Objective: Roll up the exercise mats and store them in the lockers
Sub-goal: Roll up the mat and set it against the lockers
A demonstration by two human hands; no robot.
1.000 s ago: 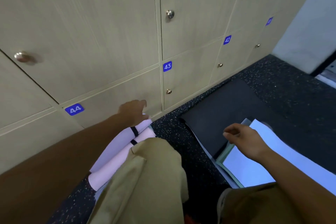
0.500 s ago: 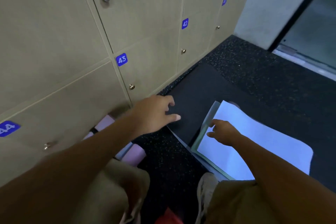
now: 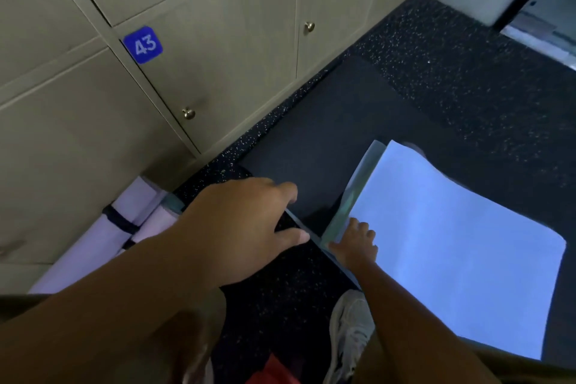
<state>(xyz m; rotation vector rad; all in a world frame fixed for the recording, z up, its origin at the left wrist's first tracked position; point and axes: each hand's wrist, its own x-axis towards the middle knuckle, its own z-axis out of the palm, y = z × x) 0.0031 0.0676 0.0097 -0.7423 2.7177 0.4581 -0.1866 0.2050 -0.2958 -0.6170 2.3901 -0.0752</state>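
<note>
Several flat mats lie stacked on the floor: a black mat (image 3: 327,131), a green mat edge (image 3: 358,184) and a light blue mat (image 3: 452,243) on top. My left hand (image 3: 246,224) reaches to the near corner of the black mat, fingers and thumb at its edge. My right hand (image 3: 355,243) rests with spread fingers on the near left corner of the blue mat. Two rolled pink mats (image 3: 131,221) with black straps lie against the lockers (image 3: 218,40) at the left.
Beige locker doors numbered 43 (image 3: 143,44) and 42 are shut, each with a round knob (image 3: 188,113). Dark speckled floor (image 3: 467,72) spreads to the right. My white shoe (image 3: 352,330) and knees are at the bottom. A doorway is at the top right.
My view has swung right and down toward the flat mats. My left hand has left the rolled pink mats and reached the black mat's corner. My right hand has settled onto the blue mat's corner.
</note>
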